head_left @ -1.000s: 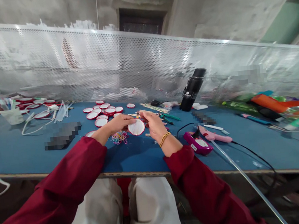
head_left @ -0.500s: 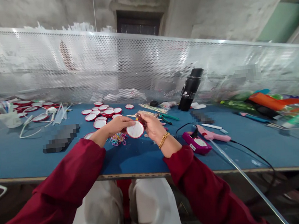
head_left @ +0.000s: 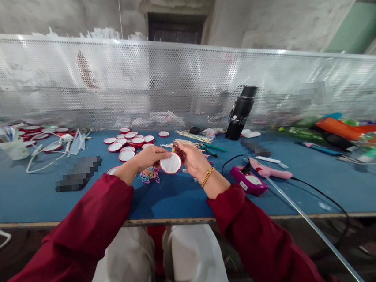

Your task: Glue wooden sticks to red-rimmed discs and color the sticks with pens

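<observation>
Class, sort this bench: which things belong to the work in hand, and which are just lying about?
In hand: red-rimmed disc, gripped by left hand and right hand; matching discs behind it.
Lying about: black flask, pink glue gun, green pliers, plastic cup.

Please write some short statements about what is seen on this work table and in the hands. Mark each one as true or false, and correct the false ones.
1. The left hand and the right hand together hold one white disc over the blue table. True.
2. The gold bracelet is on the left wrist. False: it is on the right wrist.
3. The pink glue gun lies on the table to the right of the hands. True.
4. The black flask lies flat at the front edge of the table. False: it stands at the back, by the perforated screen.
5. More red-rimmed discs lie on the table beyond the left hand. True.
</observation>
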`<state>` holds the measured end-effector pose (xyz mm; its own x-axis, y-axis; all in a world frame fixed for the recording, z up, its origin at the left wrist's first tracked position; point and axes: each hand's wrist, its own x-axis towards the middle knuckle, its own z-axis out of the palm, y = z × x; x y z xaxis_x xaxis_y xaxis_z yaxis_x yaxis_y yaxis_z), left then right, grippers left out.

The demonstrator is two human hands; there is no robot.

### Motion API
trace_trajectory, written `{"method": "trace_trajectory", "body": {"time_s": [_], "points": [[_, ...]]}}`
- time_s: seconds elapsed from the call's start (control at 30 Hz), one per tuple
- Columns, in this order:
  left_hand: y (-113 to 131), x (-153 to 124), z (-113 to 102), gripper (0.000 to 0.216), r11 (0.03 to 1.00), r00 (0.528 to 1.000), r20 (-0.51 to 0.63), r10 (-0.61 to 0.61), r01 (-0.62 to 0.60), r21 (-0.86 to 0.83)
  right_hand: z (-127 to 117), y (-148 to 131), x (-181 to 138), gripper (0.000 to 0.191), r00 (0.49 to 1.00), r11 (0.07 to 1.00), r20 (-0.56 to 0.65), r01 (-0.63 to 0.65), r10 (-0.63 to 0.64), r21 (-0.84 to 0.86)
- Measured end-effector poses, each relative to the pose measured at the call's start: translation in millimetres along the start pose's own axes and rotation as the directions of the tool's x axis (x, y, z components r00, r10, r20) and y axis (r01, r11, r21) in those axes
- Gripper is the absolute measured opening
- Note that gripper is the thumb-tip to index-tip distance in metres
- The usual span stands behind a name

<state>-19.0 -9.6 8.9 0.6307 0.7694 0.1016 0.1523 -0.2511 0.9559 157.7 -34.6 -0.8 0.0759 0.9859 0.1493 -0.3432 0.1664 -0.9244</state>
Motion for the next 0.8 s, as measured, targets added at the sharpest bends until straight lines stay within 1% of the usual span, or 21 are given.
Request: {"method": "trace_trajectory", "body": {"time_s": [0.23,0.53,0.67,0.8], "points": [[0.0,0.3,0.1,0.035,1.0,1.0,-0.001,-0.002,0.002,0.0,0.7,-1.8,0.4,0.018,0.999,0.997,0.018,-0.039,0.038,0.06],[2.0,0.4,1.6,0.035,1.0,1.0,0.005,0.005,-0.004,-0.025,0.0,-1.5,1.6,0.012,0.993,0.991,-0.038,-0.111,0.114,0.077],[1.1,0.2,1.0,0.035,0.999,1.0,0.008,-0.013,0.013,-0.049,1.1,-3.9,-0.3,0.014,0.991,0.99,-0.046,-0.124,0.127,0.069],[1.6,-0.1,1.7,0.036,0.997,1.0,0.008,-0.022,0.023,-0.073,-0.5,-3.9,-0.6,0.018,0.992,0.993,-0.053,-0.109,0.112,0.054]]}}
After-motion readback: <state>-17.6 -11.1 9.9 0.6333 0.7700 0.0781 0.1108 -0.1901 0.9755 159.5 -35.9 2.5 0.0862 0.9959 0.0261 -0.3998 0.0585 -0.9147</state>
